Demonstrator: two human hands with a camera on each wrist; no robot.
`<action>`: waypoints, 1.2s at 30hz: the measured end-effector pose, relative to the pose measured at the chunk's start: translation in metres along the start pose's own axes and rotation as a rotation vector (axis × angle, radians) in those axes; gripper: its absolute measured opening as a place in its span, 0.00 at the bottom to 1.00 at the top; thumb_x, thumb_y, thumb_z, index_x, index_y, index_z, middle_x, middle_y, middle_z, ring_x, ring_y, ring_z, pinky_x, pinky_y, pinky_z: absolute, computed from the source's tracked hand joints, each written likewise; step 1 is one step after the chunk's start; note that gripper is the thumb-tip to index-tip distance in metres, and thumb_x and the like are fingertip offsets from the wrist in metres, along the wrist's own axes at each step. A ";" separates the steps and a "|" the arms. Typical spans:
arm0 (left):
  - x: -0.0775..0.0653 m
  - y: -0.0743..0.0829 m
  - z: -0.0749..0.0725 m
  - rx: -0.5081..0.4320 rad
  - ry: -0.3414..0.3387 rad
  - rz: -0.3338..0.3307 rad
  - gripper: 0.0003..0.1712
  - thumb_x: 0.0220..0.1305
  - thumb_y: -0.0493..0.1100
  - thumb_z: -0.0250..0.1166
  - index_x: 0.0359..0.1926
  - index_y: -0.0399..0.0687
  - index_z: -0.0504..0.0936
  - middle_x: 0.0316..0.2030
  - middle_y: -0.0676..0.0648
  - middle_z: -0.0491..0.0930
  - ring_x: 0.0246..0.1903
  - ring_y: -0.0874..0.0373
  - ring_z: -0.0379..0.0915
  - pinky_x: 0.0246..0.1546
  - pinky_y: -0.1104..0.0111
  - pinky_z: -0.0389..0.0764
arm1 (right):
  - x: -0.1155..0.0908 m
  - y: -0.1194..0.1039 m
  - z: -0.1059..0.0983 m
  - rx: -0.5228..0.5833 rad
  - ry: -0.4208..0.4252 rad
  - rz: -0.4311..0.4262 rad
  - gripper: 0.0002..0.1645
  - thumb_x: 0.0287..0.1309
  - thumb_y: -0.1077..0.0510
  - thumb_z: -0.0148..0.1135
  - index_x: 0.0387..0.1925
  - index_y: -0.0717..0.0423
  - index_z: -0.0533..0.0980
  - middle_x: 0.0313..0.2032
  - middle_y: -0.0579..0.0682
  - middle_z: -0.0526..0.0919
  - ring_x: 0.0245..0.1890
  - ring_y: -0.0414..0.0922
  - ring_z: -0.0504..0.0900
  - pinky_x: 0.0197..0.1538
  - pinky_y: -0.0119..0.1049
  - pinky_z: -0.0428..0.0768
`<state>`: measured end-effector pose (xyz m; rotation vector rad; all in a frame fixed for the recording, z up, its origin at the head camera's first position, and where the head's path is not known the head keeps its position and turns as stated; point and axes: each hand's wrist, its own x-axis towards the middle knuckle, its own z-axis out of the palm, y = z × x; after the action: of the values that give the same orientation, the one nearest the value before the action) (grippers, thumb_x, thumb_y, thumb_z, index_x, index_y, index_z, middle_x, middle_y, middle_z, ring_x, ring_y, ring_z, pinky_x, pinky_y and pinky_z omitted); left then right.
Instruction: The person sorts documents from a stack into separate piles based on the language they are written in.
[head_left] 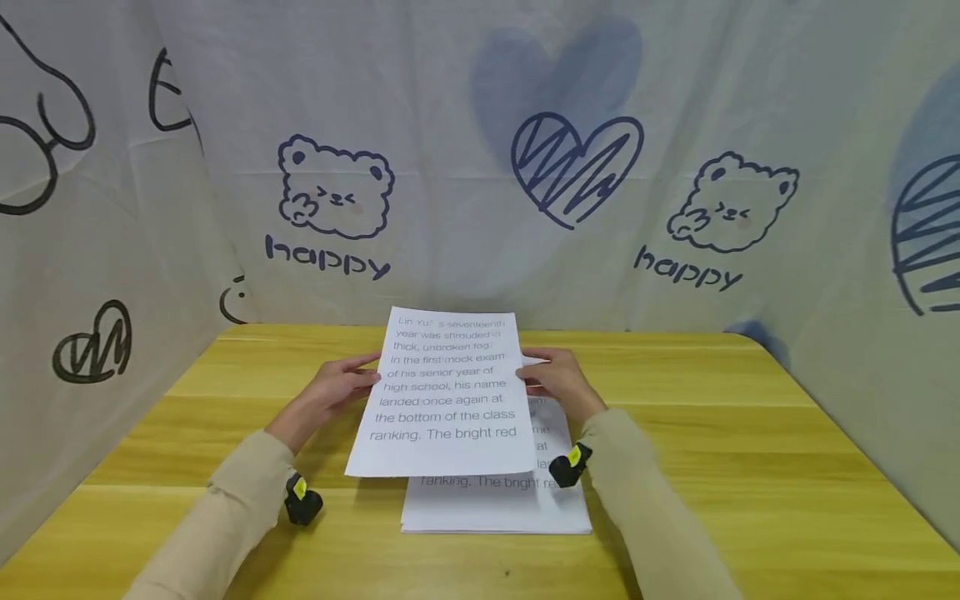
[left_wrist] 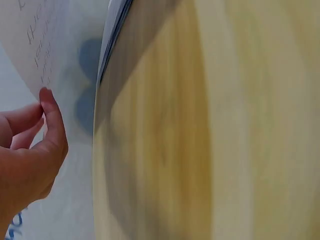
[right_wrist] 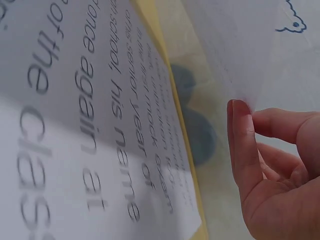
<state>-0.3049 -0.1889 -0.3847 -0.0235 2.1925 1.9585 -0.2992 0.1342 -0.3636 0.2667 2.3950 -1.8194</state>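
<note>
A printed sheet of paper (head_left: 446, 400) is held up above the table, its large text facing the head camera. My left hand (head_left: 341, 387) pinches its left edge between thumb and fingers; the left wrist view shows that hand (left_wrist: 37, 147) at the paper's edge. On the other side, my right hand (head_left: 558, 379) pinches the right edge, and the right wrist view shows the thumb and fingertips meeting there. Below lies a stack of paper (head_left: 495, 512) with the same kind of print on its top page, partly hidden behind the raised sheet.
The yellow wood-grain table (head_left: 750, 467) extends around the stack on both sides. A pale curtain (head_left: 450, 250) with bear and heart drawings hangs behind and beside the table. Small black devices with yellow marks sit at the left cuff (head_left: 247, 483) and right cuff (head_left: 615, 450).
</note>
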 end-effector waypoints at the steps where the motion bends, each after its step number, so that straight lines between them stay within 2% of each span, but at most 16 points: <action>1: 0.000 0.000 -0.005 0.017 0.000 0.000 0.30 0.69 0.32 0.56 0.71 0.36 0.61 0.53 0.36 0.74 0.40 0.59 0.77 0.54 0.64 0.76 | 0.001 -0.001 0.005 0.002 -0.008 -0.003 0.29 0.59 0.63 0.64 0.63 0.59 0.72 0.49 0.59 0.81 0.41 0.51 0.82 0.46 0.38 0.82; 6: 0.000 -0.006 -0.029 0.059 -0.009 0.002 0.31 0.70 0.33 0.55 0.71 0.36 0.59 0.56 0.34 0.72 0.42 0.59 0.76 0.54 0.66 0.75 | 0.001 -0.004 0.025 0.000 -0.038 -0.032 0.27 0.58 0.63 0.65 0.60 0.60 0.74 0.47 0.57 0.82 0.39 0.49 0.83 0.43 0.38 0.82; 14: -0.006 -0.013 -0.059 0.067 -0.008 0.011 0.32 0.69 0.32 0.56 0.71 0.33 0.58 0.50 0.40 0.75 0.40 0.61 0.76 0.44 0.73 0.78 | 0.006 -0.007 0.056 0.001 -0.061 -0.065 0.28 0.57 0.65 0.65 0.60 0.59 0.74 0.45 0.56 0.82 0.37 0.47 0.84 0.38 0.35 0.83; 22: -0.014 -0.025 -0.085 0.127 0.011 -0.004 0.32 0.69 0.31 0.55 0.71 0.31 0.56 0.47 0.42 0.76 0.38 0.61 0.76 0.42 0.74 0.79 | 0.003 -0.006 0.087 0.048 -0.081 -0.072 0.31 0.56 0.67 0.64 0.63 0.61 0.71 0.42 0.57 0.84 0.35 0.46 0.84 0.40 0.38 0.83; 28: -0.022 -0.028 -0.101 0.177 0.039 -0.018 0.34 0.70 0.33 0.55 0.73 0.36 0.54 0.52 0.37 0.74 0.39 0.60 0.76 0.42 0.75 0.79 | 0.001 -0.003 0.106 0.051 -0.080 -0.079 0.30 0.56 0.68 0.64 0.62 0.61 0.72 0.36 0.57 0.83 0.30 0.44 0.83 0.33 0.33 0.83; 36: -0.031 -0.029 -0.113 0.270 0.047 -0.050 0.33 0.70 0.34 0.56 0.71 0.31 0.55 0.58 0.28 0.69 0.41 0.56 0.76 0.43 0.72 0.79 | -0.003 0.001 0.124 0.056 -0.079 -0.078 0.30 0.54 0.69 0.64 0.61 0.62 0.73 0.33 0.56 0.84 0.27 0.43 0.83 0.28 0.31 0.81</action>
<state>-0.2857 -0.3078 -0.3966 -0.0839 2.4427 1.6368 -0.2973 0.0144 -0.3972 0.1054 2.3353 -1.8943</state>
